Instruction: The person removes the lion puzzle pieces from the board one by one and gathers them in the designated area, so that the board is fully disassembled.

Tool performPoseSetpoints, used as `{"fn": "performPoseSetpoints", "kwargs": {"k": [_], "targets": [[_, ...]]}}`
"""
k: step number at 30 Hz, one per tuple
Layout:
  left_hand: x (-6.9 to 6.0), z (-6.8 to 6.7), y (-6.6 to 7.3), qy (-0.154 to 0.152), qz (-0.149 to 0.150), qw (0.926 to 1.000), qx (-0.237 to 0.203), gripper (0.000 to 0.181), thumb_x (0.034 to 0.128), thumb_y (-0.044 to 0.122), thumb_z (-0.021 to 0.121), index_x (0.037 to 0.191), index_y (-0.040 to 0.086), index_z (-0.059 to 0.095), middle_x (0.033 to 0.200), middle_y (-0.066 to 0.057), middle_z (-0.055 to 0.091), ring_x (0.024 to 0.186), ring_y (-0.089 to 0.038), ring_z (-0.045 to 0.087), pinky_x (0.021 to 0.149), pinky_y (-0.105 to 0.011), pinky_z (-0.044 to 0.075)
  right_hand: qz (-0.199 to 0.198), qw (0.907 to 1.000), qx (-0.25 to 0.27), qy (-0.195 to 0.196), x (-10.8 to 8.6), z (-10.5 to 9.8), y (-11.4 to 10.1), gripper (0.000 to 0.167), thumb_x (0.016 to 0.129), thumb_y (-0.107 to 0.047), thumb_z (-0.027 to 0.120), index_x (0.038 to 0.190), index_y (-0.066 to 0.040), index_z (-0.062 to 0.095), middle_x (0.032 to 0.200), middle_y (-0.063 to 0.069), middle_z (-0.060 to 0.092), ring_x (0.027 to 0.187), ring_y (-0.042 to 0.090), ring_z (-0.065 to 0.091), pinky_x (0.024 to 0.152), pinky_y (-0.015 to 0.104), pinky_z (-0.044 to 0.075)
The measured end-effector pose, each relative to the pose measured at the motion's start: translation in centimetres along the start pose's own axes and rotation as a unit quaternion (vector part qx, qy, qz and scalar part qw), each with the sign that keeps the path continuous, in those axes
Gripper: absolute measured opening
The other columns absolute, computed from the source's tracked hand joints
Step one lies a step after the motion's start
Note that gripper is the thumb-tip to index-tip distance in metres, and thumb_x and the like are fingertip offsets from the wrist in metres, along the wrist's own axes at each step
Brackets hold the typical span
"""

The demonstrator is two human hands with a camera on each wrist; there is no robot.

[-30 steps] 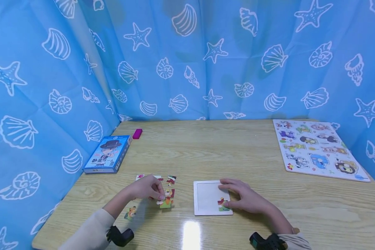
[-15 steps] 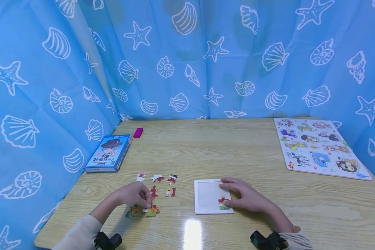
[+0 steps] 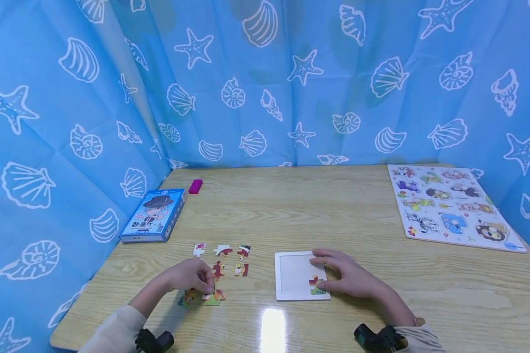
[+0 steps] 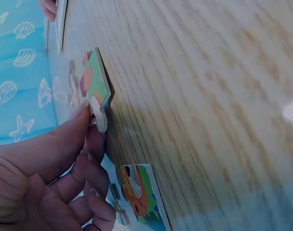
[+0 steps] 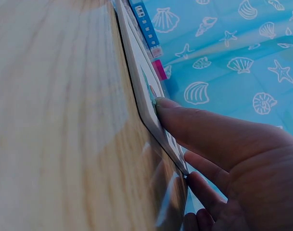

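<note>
Between thumb and fingertips, my left hand [image 3: 186,275] pinches a green-and-orange jigsaw piece [image 3: 214,297]; the left wrist view shows this piece tilted, close above or on the wood. Beside it lies a jigsaw piece with an orange animal [image 4: 141,197], partly covered by the hand in the head view. Further loose jigsaw pieces [image 3: 223,250] lie beyond. My right hand [image 3: 349,277] holds a white square puzzle tray [image 3: 291,269] by its right side. Its thumb rests on a red-and-green jigsaw piece [image 3: 316,289] in the tray's near right corner, and its fingers touch the edge.
A blue game box [image 3: 152,215] lies at the table's left edge, with a magenta block [image 3: 196,186] behind it. At the back right is an animal puzzle board [image 3: 452,208]. Blue shell-patterned curtains [image 3: 265,88] enclose the wooden table [image 3: 291,211].
My left hand has moved left with the pinched jigsaw piece, from the right of the loose pieces to beside the animal piece, and then stays there. The right hand keeps its place on the tray.
</note>
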State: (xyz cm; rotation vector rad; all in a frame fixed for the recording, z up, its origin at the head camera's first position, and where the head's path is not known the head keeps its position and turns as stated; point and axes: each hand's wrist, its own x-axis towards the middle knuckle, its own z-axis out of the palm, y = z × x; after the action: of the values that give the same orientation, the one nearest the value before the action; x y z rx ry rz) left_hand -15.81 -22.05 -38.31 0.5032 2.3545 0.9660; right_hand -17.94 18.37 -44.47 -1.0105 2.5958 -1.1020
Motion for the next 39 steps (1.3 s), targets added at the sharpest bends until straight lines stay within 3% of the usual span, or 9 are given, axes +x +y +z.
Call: {"fn": "performPoseSetpoints", "kwargs": {"k": [11, 21, 30, 34, 39], "targets": [[0.0, 0.3, 0.2, 0.009, 0.018, 0.9988, 0.045, 0.008, 0.0829, 0.001, 0.071, 0.077, 0.001, 0.065, 0.070, 0.002, 0.059, 0.063, -0.010, 0.051, 0.059, -0.025, 0.042, -0.006, 1.0000, -0.006, 0.003, 0.0, -0.1, 0.1, 0.054, 0.087, -0.038, 0.068, 0.128, -0.006, 0.057, 0.141, 0.015, 0.043, 0.130, 0.041, 0.032, 0.100, 0.063, 0.021], [-0.2, 0.5, 0.5, 0.026, -0.009, 0.9986, 0.045, 0.011, 0.0817, 0.000, 0.072, 0.075, 0.003, 0.063, 0.072, 0.001, 0.059, 0.065, -0.012, 0.052, 0.061, -0.027, 0.043, -0.005, 1.0000, -0.008, 0.001, 0.0, -0.2, 0.0, 0.054, 0.087, -0.039, 0.067, 0.129, -0.007, 0.057, 0.140, 0.015, 0.043, 0.130, 0.041, 0.032, 0.100, 0.063, 0.021], [0.4, 0.0, 1.2, 0.060, 0.041, 0.9952, 0.065, 0.013, 0.0814, 0.003, 0.073, 0.076, 0.005, 0.062, 0.075, 0.002, 0.059, 0.067, -0.010, 0.052, 0.061, -0.026, 0.044, -0.012, 0.9999, -0.006, 0.004, 0.1, -0.3, 0.1, 0.047, 0.093, -0.036, 0.059, 0.129, -0.007, 0.057, 0.140, 0.015, 0.043, 0.129, 0.041, 0.033, 0.100, 0.062, 0.022], [1.1, 0.1, 2.3, 0.070, 0.057, 0.9943, 0.057, 0.011, 0.0841, 0.003, 0.070, 0.078, 0.005, 0.061, 0.073, 0.001, 0.058, 0.065, -0.011, 0.053, 0.059, -0.026, 0.044, -0.011, 0.9999, 0.004, 0.005, 0.0, -0.3, 0.0, 0.046, 0.094, -0.035, 0.058, 0.129, -0.006, 0.057, 0.140, 0.015, 0.044, 0.129, 0.041, 0.034, 0.100, 0.062, 0.022], [2.3, 1.2, 3.9, 0.075, 0.066, 0.9940, 0.044, 0.009, 0.0873, 0.005, 0.067, 0.080, 0.005, 0.062, 0.073, 0.002, 0.057, 0.064, -0.012, 0.052, 0.056, -0.026, 0.043, -0.012, 0.9998, 0.009, 0.012, 0.1, 0.0, 0.0, 0.043, 0.096, -0.032, 0.056, 0.129, -0.005, 0.057, 0.139, 0.015, 0.045, 0.128, 0.041, 0.035, 0.100, 0.061, 0.024]]}}
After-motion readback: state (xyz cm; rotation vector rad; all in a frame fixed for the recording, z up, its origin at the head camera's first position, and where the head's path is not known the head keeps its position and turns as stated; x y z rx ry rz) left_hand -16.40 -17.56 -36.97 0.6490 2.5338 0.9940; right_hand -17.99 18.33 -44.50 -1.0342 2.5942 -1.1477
